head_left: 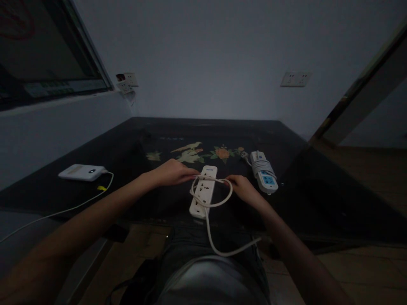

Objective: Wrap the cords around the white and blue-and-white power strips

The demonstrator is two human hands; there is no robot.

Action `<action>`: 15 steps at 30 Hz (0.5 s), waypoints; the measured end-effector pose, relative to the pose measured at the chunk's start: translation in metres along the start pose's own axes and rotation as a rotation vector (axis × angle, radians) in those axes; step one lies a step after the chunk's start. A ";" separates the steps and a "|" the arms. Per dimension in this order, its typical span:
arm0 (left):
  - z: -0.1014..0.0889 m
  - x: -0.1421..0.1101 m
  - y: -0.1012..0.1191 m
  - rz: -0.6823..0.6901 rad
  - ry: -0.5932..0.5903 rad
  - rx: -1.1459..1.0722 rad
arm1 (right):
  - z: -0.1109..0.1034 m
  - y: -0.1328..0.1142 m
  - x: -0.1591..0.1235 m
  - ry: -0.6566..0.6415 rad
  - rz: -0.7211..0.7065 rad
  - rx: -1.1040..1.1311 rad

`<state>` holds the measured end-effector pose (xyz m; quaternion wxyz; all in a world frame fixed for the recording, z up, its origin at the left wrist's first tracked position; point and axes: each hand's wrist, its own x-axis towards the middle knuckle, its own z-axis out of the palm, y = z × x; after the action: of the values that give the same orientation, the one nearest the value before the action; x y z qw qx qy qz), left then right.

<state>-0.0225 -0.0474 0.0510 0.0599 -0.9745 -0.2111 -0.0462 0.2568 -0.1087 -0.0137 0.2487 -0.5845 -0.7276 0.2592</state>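
A white power strip [207,186] lies lengthwise before me on a dark table. Its white cable [219,204] makes a loose loop across the strip's face, and a further length hangs over the near table edge. On the strip's left, my left hand [174,173] pinches the cable near the top of the loop. From the other side my right hand [241,187] has its fingers closed on the loop's right part. Both sets of fingertips are dim and small, so the exact grip is hard to see.
A second power strip [264,173], wrapped in its grey cable, lies right of my right hand. At the left, a white power bank [82,172] trails a thin white cord [76,207]. Wall sockets [295,79] sit above the dark table [152,127], printed with flowers.
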 end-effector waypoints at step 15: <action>0.031 0.052 0.051 -0.002 -0.066 -0.158 | 0.007 -0.009 0.003 -0.080 -0.077 0.007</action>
<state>0.0475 -0.0682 0.0218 -0.0243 -0.9770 -0.2095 -0.0309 0.2450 -0.1083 -0.0125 0.2314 -0.5443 -0.7579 0.2751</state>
